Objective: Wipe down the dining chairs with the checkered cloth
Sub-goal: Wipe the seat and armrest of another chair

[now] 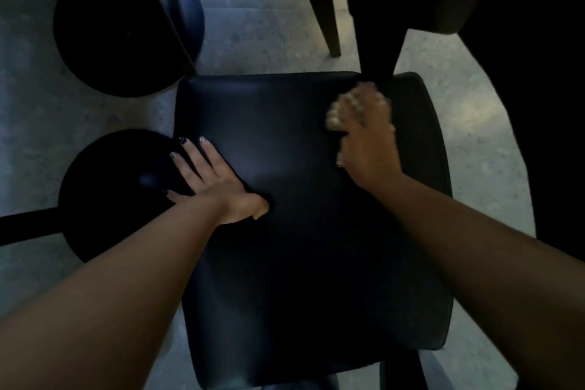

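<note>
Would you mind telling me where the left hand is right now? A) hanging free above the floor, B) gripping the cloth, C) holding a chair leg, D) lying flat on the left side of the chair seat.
D: the left hand lies with straight fingers on the left edge of the chair seat, while the right hand holds the cloth.

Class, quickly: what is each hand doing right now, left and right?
Left hand: open, fingers straight, resting flat on the chair seat.
Right hand: gripping the checkered cloth, bunched against the seat.
</note>
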`<action>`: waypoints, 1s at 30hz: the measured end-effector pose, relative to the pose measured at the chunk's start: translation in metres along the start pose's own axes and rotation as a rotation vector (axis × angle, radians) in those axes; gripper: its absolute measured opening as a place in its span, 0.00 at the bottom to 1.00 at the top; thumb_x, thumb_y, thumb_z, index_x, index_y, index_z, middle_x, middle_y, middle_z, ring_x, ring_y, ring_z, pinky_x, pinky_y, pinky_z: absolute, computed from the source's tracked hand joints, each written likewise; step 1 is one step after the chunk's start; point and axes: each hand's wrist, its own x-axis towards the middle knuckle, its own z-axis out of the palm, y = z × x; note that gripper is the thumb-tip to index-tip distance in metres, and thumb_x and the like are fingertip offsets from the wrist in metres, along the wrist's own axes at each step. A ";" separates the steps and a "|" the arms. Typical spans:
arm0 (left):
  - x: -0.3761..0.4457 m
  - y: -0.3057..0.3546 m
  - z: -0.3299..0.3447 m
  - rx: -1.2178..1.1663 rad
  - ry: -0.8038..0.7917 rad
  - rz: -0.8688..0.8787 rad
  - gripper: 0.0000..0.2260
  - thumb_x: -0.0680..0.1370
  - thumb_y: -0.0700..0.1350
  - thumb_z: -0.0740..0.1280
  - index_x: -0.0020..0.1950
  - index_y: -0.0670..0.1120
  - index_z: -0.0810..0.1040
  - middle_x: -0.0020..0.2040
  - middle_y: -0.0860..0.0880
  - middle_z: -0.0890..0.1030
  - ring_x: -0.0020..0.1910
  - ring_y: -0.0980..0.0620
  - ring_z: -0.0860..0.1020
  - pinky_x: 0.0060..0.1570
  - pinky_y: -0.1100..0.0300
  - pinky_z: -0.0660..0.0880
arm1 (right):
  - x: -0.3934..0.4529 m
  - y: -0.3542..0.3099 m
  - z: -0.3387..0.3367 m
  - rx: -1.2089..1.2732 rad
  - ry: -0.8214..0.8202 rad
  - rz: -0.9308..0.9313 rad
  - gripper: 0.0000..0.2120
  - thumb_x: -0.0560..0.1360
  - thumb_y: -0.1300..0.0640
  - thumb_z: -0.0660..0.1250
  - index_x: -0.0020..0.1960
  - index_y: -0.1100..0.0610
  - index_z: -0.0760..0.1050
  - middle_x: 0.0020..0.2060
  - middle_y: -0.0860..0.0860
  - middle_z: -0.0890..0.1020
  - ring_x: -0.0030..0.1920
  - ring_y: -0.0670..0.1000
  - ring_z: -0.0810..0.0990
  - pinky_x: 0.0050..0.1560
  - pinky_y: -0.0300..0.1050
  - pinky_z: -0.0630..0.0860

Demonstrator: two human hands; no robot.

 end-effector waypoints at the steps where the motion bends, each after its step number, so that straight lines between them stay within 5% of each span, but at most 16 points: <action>1: 0.001 0.000 0.000 -0.003 0.007 -0.011 0.67 0.47 0.55 0.69 0.60 0.48 0.12 0.61 0.46 0.11 0.69 0.39 0.21 0.65 0.26 0.44 | -0.010 0.021 -0.010 0.002 0.031 0.128 0.32 0.73 0.65 0.60 0.76 0.55 0.59 0.74 0.56 0.58 0.74 0.56 0.59 0.74 0.60 0.55; 5: 0.004 0.000 0.005 -0.015 0.041 -0.049 0.68 0.43 0.56 0.66 0.55 0.48 0.09 0.57 0.47 0.09 0.62 0.42 0.14 0.63 0.25 0.44 | -0.021 0.061 -0.030 -0.074 0.097 0.348 0.28 0.78 0.64 0.56 0.77 0.58 0.56 0.75 0.62 0.55 0.76 0.63 0.50 0.76 0.60 0.46; 11: 0.010 -0.002 0.010 -0.013 0.049 -0.065 0.68 0.43 0.55 0.66 0.56 0.48 0.09 0.57 0.47 0.09 0.52 0.44 0.09 0.62 0.24 0.44 | 0.029 0.013 0.002 -0.082 0.270 0.681 0.28 0.79 0.58 0.54 0.77 0.64 0.51 0.76 0.60 0.55 0.77 0.60 0.49 0.75 0.53 0.41; 15: 0.010 -0.001 0.010 -0.020 0.053 -0.074 0.68 0.43 0.54 0.66 0.55 0.49 0.09 0.56 0.47 0.09 0.54 0.44 0.10 0.62 0.24 0.44 | 0.034 -0.026 0.022 -0.028 0.268 0.564 0.30 0.78 0.61 0.54 0.77 0.64 0.48 0.77 0.59 0.51 0.77 0.57 0.45 0.74 0.49 0.38; 19: 0.009 0.002 0.008 -0.032 0.048 -0.069 0.68 0.43 0.54 0.67 0.54 0.49 0.08 0.55 0.48 0.09 0.68 0.42 0.20 0.63 0.25 0.45 | 0.020 -0.012 0.004 -0.013 0.224 0.351 0.32 0.76 0.59 0.57 0.77 0.63 0.51 0.76 0.59 0.56 0.77 0.57 0.50 0.77 0.54 0.44; 24: 0.008 -0.001 0.008 -0.016 0.044 -0.061 0.67 0.44 0.55 0.67 0.54 0.49 0.08 0.55 0.48 0.08 0.59 0.44 0.13 0.63 0.25 0.45 | -0.009 0.041 -0.022 -0.114 0.083 0.076 0.26 0.79 0.58 0.59 0.76 0.57 0.60 0.76 0.60 0.58 0.77 0.60 0.51 0.76 0.56 0.46; 30: 0.005 0.001 0.004 -0.017 0.011 -0.036 0.66 0.46 0.55 0.67 0.53 0.48 0.08 0.53 0.47 0.08 0.69 0.40 0.21 0.64 0.25 0.44 | 0.009 0.014 0.008 0.022 0.300 0.312 0.23 0.79 0.65 0.55 0.73 0.61 0.64 0.75 0.59 0.61 0.77 0.58 0.54 0.76 0.48 0.47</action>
